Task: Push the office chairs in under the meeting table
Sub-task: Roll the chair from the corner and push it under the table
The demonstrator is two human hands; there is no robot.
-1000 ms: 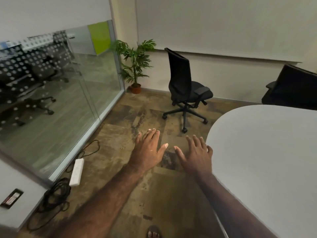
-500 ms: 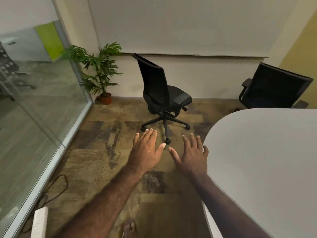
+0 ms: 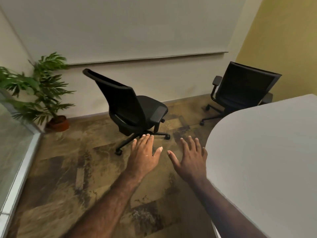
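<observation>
A black office chair (image 3: 132, 107) stands free on the floor ahead of me, its back toward the left and its seat toward the table. A second black office chair (image 3: 240, 90) stands at the far right behind the white meeting table (image 3: 265, 152), away from the tabletop's rounded end. My left hand (image 3: 145, 155) and my right hand (image 3: 190, 157) are stretched out in front of me, palms down, fingers spread, holding nothing. Both hands are short of the nearer chair and touch neither chair. My right hand hovers beside the table's curved edge.
A potted plant (image 3: 42, 93) stands in the left corner against the wall. A glass partition (image 3: 10, 148) runs along the left side. Patterned brown carpet (image 3: 77, 169) lies between me and the chairs. A yellow wall (image 3: 283, 40) closes the right side.
The view has swung to the right and come closer to the chairs. The second chair is now fully in sight, and the power strip and cables on the left have dropped out of view.
</observation>
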